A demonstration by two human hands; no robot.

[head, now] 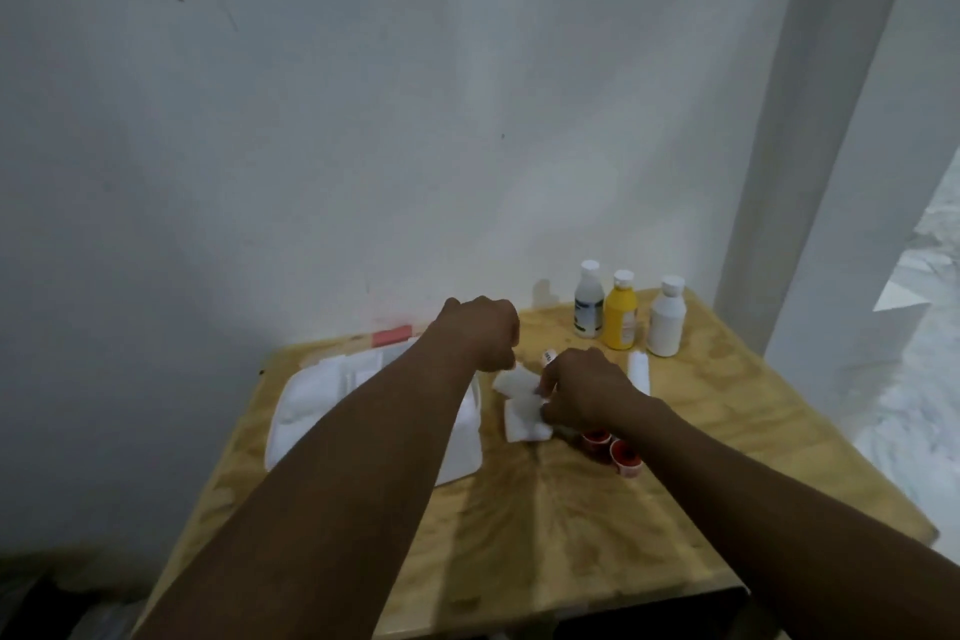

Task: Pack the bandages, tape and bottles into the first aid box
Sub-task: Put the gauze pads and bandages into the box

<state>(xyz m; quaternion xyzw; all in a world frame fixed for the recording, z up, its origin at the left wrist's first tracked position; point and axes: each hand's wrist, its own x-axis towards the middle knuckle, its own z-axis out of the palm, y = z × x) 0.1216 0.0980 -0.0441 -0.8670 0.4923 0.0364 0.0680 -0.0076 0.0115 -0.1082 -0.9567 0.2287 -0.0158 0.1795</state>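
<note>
Right hand [587,392] pinches the white bandages [522,418], which lie on the table [519,535] just right of the open first aid box [311,411]. Left hand [485,333] is curled above them; whether it holds anything cannot be told. Bandages judged light, soft and apt to slide apart: take them by the edges, together. Bottles [621,312] stand behind, apart from both hands. Red cups [610,447] beside the right wrist could be knocked.

right hand [582,392] pinches bandage packet [524,418] | left hand [485,333] curled, hold unclear | three bottles [621,314] behind
</note>
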